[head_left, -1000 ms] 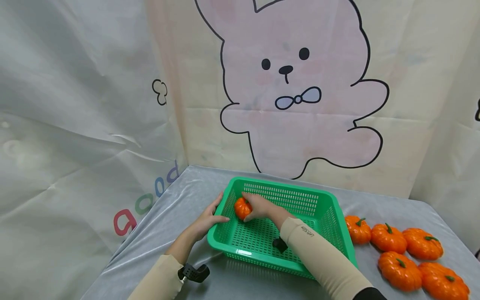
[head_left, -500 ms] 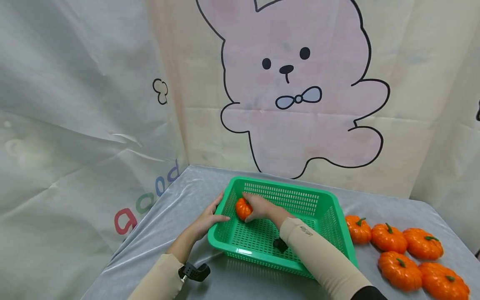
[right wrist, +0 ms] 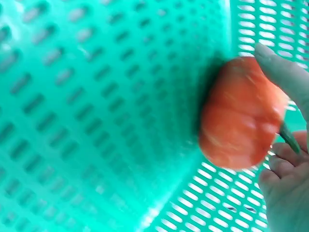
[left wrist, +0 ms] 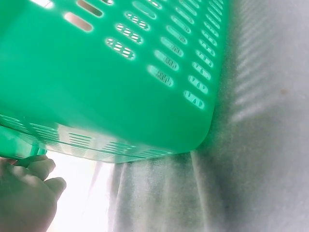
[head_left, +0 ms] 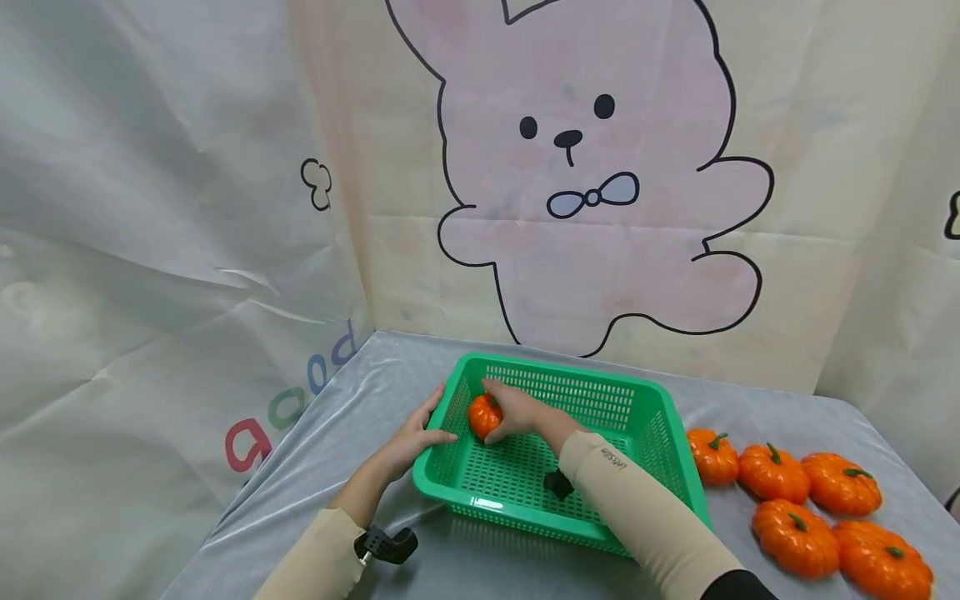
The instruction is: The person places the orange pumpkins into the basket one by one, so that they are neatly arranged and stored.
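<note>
Pumpkin (head_left: 483, 418) sits left of my right hand (head_left: 519, 412), stem (right wrist: 291, 140) toward its palm; thumb and half-curled fingers (right wrist: 281, 165) pinch it. My left hand (head_left: 411, 438) grips the basket (head_left: 570, 369).

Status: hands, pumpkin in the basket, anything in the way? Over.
Left hand grips green basket at rim. Right hand, fingers around orange pumpkin inside. Five more pumpkins outside, right; no obstruction visible.
</note>
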The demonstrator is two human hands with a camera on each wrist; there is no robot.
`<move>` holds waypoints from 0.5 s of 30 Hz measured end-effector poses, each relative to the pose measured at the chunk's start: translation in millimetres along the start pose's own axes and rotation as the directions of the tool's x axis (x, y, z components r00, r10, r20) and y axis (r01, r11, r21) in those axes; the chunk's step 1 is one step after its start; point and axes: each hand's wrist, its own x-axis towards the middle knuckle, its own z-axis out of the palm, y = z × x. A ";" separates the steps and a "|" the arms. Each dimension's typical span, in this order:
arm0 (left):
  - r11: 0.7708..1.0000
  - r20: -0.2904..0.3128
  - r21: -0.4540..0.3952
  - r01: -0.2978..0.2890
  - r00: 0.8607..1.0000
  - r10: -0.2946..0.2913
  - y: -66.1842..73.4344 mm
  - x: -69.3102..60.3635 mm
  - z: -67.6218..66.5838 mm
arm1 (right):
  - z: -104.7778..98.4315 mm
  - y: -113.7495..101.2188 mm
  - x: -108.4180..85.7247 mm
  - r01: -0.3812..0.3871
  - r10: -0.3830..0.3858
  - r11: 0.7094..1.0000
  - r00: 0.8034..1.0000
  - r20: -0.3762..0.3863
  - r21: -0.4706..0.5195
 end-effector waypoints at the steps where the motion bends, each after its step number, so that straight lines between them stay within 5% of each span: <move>1: 1.000 -0.001 0.005 0.000 1.000 0.000 -0.2 -0.1 -0.1 | -1.9 -0.4 -0.4 0.005 -0.005 1.000 1.000 -0.005 0.005; 15: 1.000 0.010 -0.014 0.002 1.000 -0.002 -1.8 2.9 -1.5 | -27.1 -5.8 -3.7 -0.012 0.013 0.999 0.999 -0.042 0.043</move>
